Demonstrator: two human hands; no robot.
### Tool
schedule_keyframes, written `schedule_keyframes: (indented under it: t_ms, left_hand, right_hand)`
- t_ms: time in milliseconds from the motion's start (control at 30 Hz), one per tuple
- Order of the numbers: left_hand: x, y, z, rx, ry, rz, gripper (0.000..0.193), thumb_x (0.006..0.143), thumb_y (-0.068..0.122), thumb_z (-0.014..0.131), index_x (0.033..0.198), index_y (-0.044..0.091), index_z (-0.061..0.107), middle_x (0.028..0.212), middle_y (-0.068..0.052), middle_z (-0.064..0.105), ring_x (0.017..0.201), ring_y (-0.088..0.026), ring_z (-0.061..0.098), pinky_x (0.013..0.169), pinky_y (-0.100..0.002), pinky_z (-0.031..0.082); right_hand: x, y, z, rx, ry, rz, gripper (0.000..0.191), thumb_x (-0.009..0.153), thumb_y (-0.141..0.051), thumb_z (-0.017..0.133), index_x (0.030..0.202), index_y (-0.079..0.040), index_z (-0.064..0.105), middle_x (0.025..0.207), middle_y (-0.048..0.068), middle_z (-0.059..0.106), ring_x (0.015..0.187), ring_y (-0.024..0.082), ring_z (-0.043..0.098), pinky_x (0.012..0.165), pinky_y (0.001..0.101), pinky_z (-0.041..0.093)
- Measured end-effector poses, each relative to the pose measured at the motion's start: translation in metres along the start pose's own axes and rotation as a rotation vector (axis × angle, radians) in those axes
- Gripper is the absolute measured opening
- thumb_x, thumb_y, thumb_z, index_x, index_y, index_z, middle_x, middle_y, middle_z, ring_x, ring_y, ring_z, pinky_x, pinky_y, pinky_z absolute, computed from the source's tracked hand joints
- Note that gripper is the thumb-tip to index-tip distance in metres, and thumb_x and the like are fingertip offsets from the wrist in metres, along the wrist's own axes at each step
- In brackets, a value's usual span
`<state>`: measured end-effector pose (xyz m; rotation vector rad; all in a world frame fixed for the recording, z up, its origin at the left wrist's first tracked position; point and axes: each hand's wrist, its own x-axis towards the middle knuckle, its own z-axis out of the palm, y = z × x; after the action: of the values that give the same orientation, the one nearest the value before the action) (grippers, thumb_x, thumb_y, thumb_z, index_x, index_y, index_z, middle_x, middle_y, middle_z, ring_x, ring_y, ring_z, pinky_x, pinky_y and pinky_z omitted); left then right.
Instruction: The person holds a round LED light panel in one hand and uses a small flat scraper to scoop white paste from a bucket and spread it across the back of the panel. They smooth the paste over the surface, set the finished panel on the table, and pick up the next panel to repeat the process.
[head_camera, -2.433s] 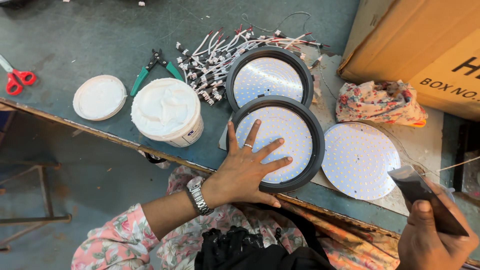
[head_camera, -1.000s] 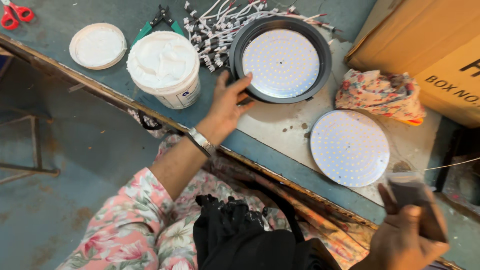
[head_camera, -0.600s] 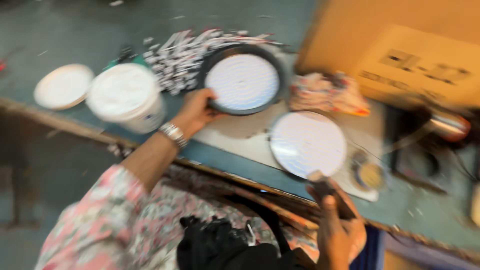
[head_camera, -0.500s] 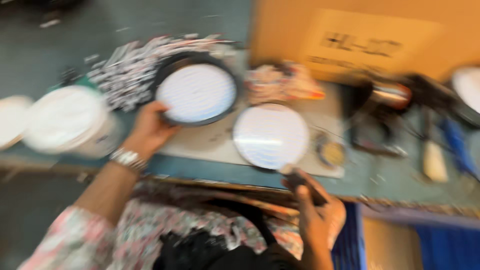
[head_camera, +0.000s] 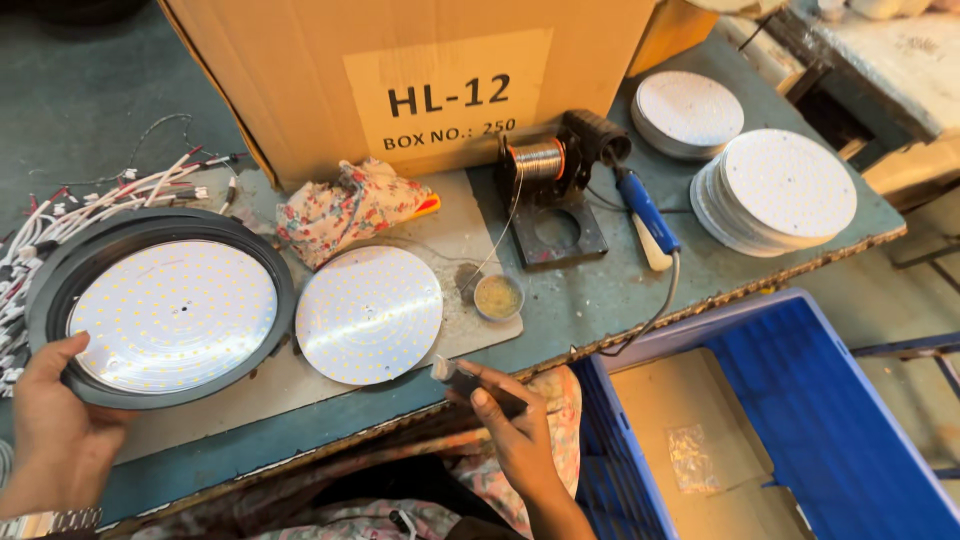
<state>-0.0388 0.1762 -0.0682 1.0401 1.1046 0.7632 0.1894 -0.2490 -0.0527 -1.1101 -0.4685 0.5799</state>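
My left hand (head_camera: 52, 430) grips the near-left rim of a round black lamp housing (head_camera: 160, 305) that holds a white LED disc and lies on the table at the left. A bare white LED disc (head_camera: 369, 314) lies just right of it on a grey mat (head_camera: 455, 230). My right hand (head_camera: 518, 440) is at the table's front edge, below that disc, holding a small dark tool (head_camera: 462, 380) whose tip points up-left toward the disc.
A large cardboard box (head_camera: 420, 70) stands behind. A floral cloth (head_camera: 345, 205), a small flux tin (head_camera: 498, 296), a solder spool on a stand (head_camera: 540, 165) and a blue-handled soldering iron (head_camera: 645, 215) sit mid-table. Stacked white discs (head_camera: 775, 190) lie right; loose wires (head_camera: 90, 205) left; a blue crate (head_camera: 800, 430) below.
The view has swung right, away from the white tub and lids. Only one black housing lies here now, my left hand has slid to its rim, and my right hand has come nearer the bare disc.
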Motion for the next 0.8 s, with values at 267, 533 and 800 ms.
schedule_keyframes:
  t_ms: [267, 533, 800]
  left_hand:
    - [-0.029, -0.019, 0.036, -0.518, 0.017, 0.029, 0.063, 0.071, 0.032, 0.061, 0.132, 0.017, 0.065, 0.129, -0.003, 0.071, 0.115, -0.024, 0.07, 0.087, -0.041, 0.059]
    - [0.063, 0.101, 0.148, -0.79, 0.051, 0.185, 0.083, 0.069, 0.044, 0.065, 0.141, 0.006, 0.048, 0.134, -0.021, 0.059, 0.117, -0.041, 0.063, 0.089, -0.058, 0.062]
    - [0.152, 0.145, 0.256, -0.472, 0.535, 0.105, 0.074, 0.072, 0.044, 0.073, 0.124, -0.001, 0.046, 0.119, -0.024, 0.063, 0.096, -0.039, 0.07, 0.059, -0.054, 0.064]
  right_hand:
    - [0.016, 0.002, -0.018, -0.301, 0.14, -0.098, 0.038, 0.099, -0.008, 0.06, 0.134, 0.006, 0.065, 0.12, 0.023, 0.075, 0.111, 0.027, 0.07, 0.095, 0.0364, 0.054]
    - [0.048, -0.006, -0.011, -0.711, 0.085, -0.619, 0.034, 0.104, 0.006, 0.048, 0.137, 0.009, 0.057, 0.141, 0.023, 0.063, 0.14, 0.037, 0.056, 0.121, 0.0431, 0.04]
    - [0.096, -0.015, -0.026, -1.09, 0.053, -0.775, 0.035, 0.102, 0.006, 0.045, 0.135, 0.011, 0.053, 0.14, 0.025, 0.06, 0.141, 0.041, 0.053, 0.122, 0.0443, 0.039]
